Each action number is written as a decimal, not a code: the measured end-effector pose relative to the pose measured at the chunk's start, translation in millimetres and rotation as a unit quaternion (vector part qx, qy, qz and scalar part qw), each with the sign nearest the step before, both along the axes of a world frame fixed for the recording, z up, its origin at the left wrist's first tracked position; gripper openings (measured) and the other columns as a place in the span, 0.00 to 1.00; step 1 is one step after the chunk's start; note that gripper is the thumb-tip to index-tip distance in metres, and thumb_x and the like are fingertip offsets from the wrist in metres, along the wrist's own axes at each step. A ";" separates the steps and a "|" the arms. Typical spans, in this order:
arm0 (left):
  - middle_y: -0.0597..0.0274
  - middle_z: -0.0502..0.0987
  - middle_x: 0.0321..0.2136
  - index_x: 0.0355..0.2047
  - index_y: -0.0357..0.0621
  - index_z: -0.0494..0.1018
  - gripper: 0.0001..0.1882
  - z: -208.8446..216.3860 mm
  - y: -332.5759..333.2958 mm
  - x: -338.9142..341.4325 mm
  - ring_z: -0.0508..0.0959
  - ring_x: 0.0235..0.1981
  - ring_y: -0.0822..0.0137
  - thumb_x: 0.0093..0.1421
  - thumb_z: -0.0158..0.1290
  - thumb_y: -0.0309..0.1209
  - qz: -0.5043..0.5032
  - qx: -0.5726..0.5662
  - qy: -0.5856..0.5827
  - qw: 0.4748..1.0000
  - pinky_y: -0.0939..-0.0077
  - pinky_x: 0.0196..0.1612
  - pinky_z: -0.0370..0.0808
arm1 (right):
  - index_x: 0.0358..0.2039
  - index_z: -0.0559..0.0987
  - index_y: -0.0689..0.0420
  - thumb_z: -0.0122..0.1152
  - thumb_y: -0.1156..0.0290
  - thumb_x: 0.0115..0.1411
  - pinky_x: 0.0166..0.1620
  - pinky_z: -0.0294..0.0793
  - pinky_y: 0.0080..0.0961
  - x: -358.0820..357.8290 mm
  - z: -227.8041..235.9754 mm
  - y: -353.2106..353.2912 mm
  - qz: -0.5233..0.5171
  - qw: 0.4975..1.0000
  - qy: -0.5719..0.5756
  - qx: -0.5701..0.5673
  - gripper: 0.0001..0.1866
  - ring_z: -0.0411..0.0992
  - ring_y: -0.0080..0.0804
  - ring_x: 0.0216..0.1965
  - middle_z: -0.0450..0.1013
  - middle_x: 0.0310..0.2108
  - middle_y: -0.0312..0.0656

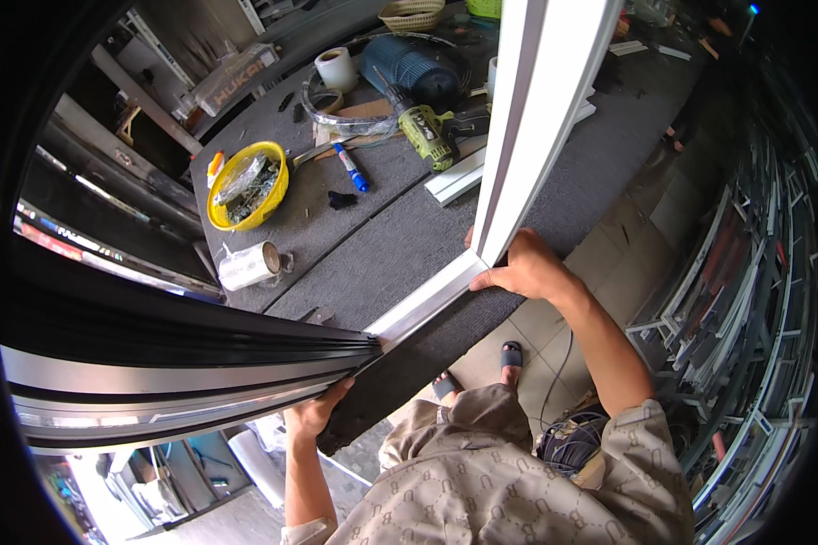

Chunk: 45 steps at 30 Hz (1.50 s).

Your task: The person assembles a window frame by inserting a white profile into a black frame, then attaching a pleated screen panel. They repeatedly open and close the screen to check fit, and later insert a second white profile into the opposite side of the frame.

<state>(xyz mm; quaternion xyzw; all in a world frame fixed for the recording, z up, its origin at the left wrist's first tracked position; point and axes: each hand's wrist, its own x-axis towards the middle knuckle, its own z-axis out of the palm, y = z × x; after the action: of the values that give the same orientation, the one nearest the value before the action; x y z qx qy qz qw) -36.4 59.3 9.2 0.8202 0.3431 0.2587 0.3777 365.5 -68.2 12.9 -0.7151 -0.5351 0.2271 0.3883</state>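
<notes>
In the head view, the metal frame (429,301) stands on the dark bench (373,263), its low bar near the centre, its white upright rising towards 12–1 o'clock, its black-and-silver side running to 9. The right hand (529,267), at 3 o'clock, grips the corner, thumb in front. The left hand (311,414), at 7, touches the silver side; its fingers are hidden, so I cannot tell how closed it is. A green drill (425,136) lies at 12, a yellow basket (282,188) at 10.
</notes>
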 end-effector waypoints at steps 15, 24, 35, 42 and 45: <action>0.59 0.88 0.37 0.40 0.43 0.87 0.17 13.1 -6.0 7.3 0.86 0.38 0.57 0.50 0.75 0.32 0.048 -0.034 0.020 0.998 0.63 0.45 0.81 | 0.46 0.84 0.59 0.84 0.61 0.46 0.55 0.77 0.37 37.0 12.1 15.1 0.195 0.980 0.044 -0.022 0.28 0.78 0.39 0.49 0.80 0.44 0.42; 0.58 0.87 0.38 0.43 0.39 0.85 0.18 3.0 -8.3 7.3 0.85 0.40 0.59 0.51 0.75 0.27 0.074 -0.073 -0.040 0.994 0.64 0.48 0.80 | 0.43 0.84 0.58 0.85 0.65 0.47 0.60 0.74 0.39 45.5 9.4 19.8 0.236 0.963 0.129 -0.003 0.24 0.77 0.41 0.54 0.79 0.48 0.44; 0.57 0.87 0.42 0.43 0.38 0.85 0.28 16.2 -14.5 15.7 0.84 0.45 0.56 0.37 0.78 0.25 0.116 -0.113 -0.103 0.981 0.62 0.55 0.78 | 0.46 0.82 0.59 0.82 0.66 0.50 0.55 0.76 0.38 46.2 12.1 17.6 0.272 0.961 0.037 0.019 0.24 0.77 0.41 0.50 0.78 0.47 0.45; 0.58 0.86 0.44 0.49 0.36 0.82 0.34 22.6 -25.8 15.2 0.82 0.48 0.58 0.40 0.80 0.30 0.170 -0.123 -0.174 0.962 0.63 0.57 0.77 | 0.50 0.83 0.61 0.86 0.57 0.47 0.52 0.79 0.41 51.2 21.7 14.5 0.287 0.958 0.002 0.007 0.33 0.80 0.45 0.48 0.80 0.46 0.49; 0.53 0.78 0.58 0.62 0.33 0.71 0.47 44.4 -35.7 19.5 0.76 0.59 0.57 0.48 0.77 0.45 0.196 -0.083 -0.334 0.918 0.61 0.65 0.69 | 0.54 0.81 0.64 0.84 0.45 0.47 0.48 0.80 0.40 54.0 42.8 9.8 0.268 0.963 0.021 0.027 0.43 0.82 0.44 0.46 0.81 0.47 0.52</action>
<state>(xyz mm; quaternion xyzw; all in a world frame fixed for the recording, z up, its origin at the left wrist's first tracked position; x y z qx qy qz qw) -16.9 23.6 53.6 0.5679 0.3711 0.5569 0.4792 419.5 -58.4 55.7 -0.5301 -0.7047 0.3233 0.3433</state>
